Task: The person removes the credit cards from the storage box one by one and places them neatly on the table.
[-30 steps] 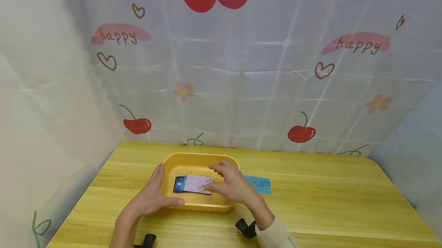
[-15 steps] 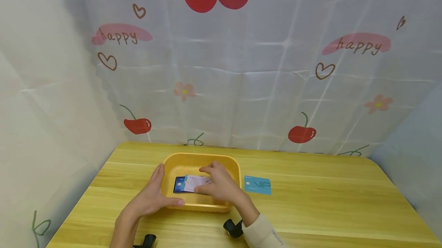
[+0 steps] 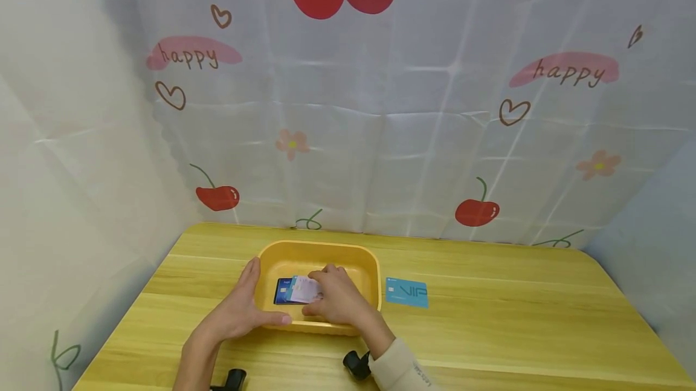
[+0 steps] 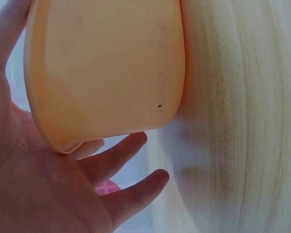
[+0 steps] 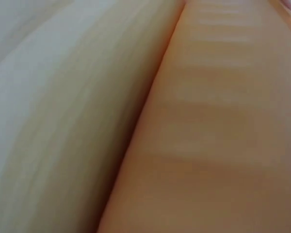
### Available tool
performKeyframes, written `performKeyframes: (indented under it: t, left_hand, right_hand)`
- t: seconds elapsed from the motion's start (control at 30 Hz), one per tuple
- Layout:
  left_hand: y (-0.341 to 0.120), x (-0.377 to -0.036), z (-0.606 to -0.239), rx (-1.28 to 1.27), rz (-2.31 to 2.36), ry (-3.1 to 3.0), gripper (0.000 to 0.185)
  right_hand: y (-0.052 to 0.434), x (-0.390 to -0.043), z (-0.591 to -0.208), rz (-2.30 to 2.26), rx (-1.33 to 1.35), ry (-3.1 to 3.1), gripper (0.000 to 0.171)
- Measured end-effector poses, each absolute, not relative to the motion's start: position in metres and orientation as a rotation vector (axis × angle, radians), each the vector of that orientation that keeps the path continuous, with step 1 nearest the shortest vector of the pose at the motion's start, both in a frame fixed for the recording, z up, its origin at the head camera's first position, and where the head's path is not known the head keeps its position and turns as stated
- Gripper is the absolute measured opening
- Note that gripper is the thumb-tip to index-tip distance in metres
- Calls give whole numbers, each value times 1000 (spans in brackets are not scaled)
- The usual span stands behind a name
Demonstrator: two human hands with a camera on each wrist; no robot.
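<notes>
Right hand on the cards, left hand bracing the tray

The right hand [image 3: 333,298] reached in over the near right rim of the tray [image 3: 317,251] and lay on the cards [image 3: 296,290], fingers curled onto the top pale one; whether it pinched it, I could not tell. The stack's long axis ran left to right, directly under and left of those fingers. The left hand [image 3: 239,312] cupped the tray's near left wall, thumb along the near rim. A blue card [image 3: 406,292] lay on the surface [image 3: 516,312], just right of the tray.
</notes>
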State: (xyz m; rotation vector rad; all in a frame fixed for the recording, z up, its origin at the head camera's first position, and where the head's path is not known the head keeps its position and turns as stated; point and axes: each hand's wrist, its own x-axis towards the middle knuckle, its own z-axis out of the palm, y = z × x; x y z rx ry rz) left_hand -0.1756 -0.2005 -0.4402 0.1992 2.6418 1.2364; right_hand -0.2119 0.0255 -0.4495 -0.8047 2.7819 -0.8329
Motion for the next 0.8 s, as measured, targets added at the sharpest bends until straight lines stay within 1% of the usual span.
performKeyframes:
  t: [0.2, 0.47, 0.73, 0.8]
  left_hand:
    - [-201, -175, -441, 210, 1238, 2645, 136]
    - [-201, -175, -441, 210, 1239, 2642, 135]
    - [-201, -175, -441, 208, 1246, 2635, 135]
    - [-201, -176, -441, 207, 1246, 2634, 135]
  right_hand:
    - [25, -213, -452, -765, -764, 2819, 57]
    - [26, -215, -452, -647, -774, 2882, 46]
    - [26, -218, -455, -631, -715, 2892, 40]
    - [26, -218, -456, -635, -716, 2892, 41]
